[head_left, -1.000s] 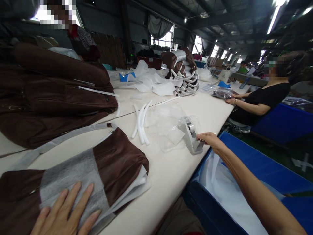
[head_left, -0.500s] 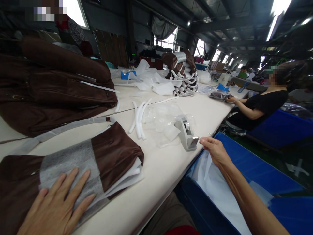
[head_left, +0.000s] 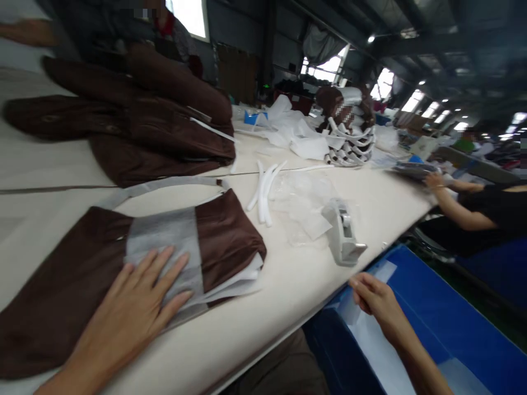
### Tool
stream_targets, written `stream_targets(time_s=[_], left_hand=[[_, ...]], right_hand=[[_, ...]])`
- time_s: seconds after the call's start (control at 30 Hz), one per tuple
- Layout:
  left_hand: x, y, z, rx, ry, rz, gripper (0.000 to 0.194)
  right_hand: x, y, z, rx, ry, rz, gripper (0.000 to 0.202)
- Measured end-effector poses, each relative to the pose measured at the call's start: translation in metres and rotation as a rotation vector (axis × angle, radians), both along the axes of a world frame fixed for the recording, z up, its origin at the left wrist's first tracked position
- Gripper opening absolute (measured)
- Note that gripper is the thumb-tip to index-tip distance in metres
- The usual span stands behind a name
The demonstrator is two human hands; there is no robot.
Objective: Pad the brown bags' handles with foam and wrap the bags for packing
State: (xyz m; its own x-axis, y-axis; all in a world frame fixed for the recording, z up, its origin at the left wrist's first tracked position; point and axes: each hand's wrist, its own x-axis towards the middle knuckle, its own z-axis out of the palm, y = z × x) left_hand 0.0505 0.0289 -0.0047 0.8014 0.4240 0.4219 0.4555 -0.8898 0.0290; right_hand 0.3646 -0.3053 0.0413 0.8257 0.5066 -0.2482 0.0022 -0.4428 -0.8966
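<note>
A folded brown bag (head_left: 224,241) lies on the table before me, a grey-white wrap (head_left: 162,233) around its middle and its strap (head_left: 164,184) covered in white foam. My left hand (head_left: 144,291) rests flat on the wrap with its fingers spread. White sheets (head_left: 242,277) stick out of the bag's right end. My right hand (head_left: 373,296) is in the air just off the table edge, thumb and fingers pinched together; whatever is between them is too small to make out. A grey tape dispenser (head_left: 343,241) stands just above and left of that hand.
Several white foam tubes (head_left: 265,192) and clear plastic bags (head_left: 298,197) lie mid-table. Another brown bag (head_left: 164,131) is at the far left, with wrapped bags (head_left: 349,123) stacked farther back. A blue bin (head_left: 424,296) stands at my right. A co-worker (head_left: 473,203) sits beyond it.
My right hand has drawn away from the dispenser, back toward me and lower, still pinched. My left hand stays on the wrap. The whole view has turned left.
</note>
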Motion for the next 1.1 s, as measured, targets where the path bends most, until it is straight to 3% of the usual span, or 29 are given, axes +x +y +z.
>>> stream_targets(time_s=[0.1,0.2,0.27,0.33,0.4,0.47,0.6,0.77,0.87,1.1], left_hand=[[-0.004,-0.001,0.004,0.019,0.112,0.01,0.062],[-0.006,-0.004,0.006,-0.01,0.128,0.039,0.062],[-0.006,-0.007,0.008,-0.035,0.105,0.041,0.062],[-0.006,-0.01,0.009,-0.06,0.082,0.038,0.062],[-0.007,-0.011,0.009,-0.071,0.067,0.033,0.063],[-0.008,-0.012,0.007,-0.075,0.064,0.029,0.065],[-0.01,-0.011,0.003,-0.065,0.054,0.027,0.067],[-0.01,-0.012,0.001,-0.065,0.02,0.031,0.067],[-0.011,-0.014,0.001,-0.069,0.022,0.039,0.066],[-0.011,-0.013,0.0,-0.055,0.026,0.025,0.061]], right_hand=[[-0.029,0.025,0.046,-0.171,-0.076,0.683,0.038],[-0.057,0.082,0.09,-0.179,-0.119,1.29,0.027],[-0.074,0.135,0.105,-0.116,-0.143,1.603,0.023],[-0.087,0.196,0.104,-0.078,-0.191,1.805,0.022],[-0.094,0.258,0.096,-0.138,-0.281,1.896,0.024],[-0.1,0.311,0.087,-0.247,-0.395,1.867,0.024],[-0.116,0.376,0.081,-0.473,-0.644,1.84,0.023],[-0.135,0.405,0.083,-0.786,-0.891,2.035,0.01],[-0.137,0.414,0.083,-0.851,-0.895,2.122,0.005],[-0.145,0.423,0.073,-0.913,-0.777,2.088,0.002]])
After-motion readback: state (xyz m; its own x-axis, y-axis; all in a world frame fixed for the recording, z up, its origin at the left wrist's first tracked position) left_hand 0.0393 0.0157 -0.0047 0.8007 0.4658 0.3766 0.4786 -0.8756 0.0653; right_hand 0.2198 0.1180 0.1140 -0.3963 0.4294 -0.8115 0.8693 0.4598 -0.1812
